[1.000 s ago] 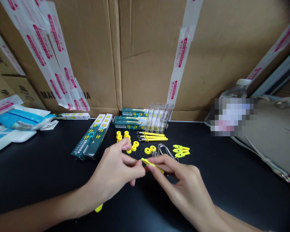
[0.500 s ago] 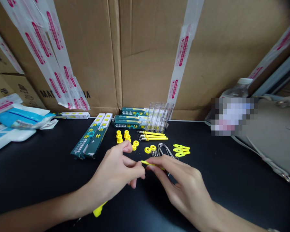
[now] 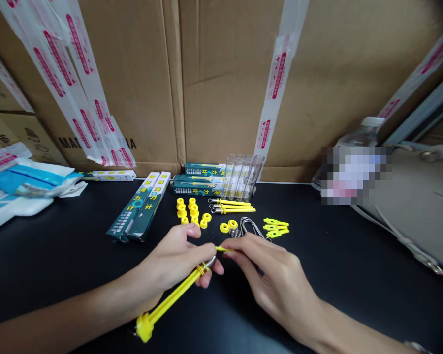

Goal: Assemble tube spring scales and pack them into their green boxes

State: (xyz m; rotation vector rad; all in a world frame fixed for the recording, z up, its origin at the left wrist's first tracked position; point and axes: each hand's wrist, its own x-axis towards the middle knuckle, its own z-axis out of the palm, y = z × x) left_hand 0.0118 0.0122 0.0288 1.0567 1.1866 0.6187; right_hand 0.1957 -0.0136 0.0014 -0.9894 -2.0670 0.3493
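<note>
My left hand (image 3: 180,253) is closed, thumb against fingers, at the metal hook end of a yellow plastic rod (image 3: 175,295). The rod slants down to the lower left and ends in a thick yellow cap. My right hand (image 3: 280,280) pinches a small flat yellow piece (image 3: 222,249) between thumb and forefinger. Its tip meets my left thumb near the rod's hook; the exact contact is hidden. Beyond the hands lie yellow collars (image 3: 181,211), yellow rings (image 3: 225,227), small coil springs (image 3: 235,233), bent metal hooks (image 3: 251,227) and flat yellow tabs (image 3: 275,227).
Yellow rods with metal ends (image 3: 234,208) lie before clear tubes (image 3: 243,177) leaning on green boxes (image 3: 197,188). Two more green boxes (image 3: 147,214) are at left. A bottle (image 3: 365,133) and a grey bag (image 3: 421,206) stand right; a blue packet (image 3: 29,178) lies left. Cardboard (image 3: 221,88) rises behind.
The yellow rod, mostly behind my left wrist before, has swung out below my left hand into plain view. My left thumb has moved over the flat piece's tip; my right hand has barely moved.
</note>
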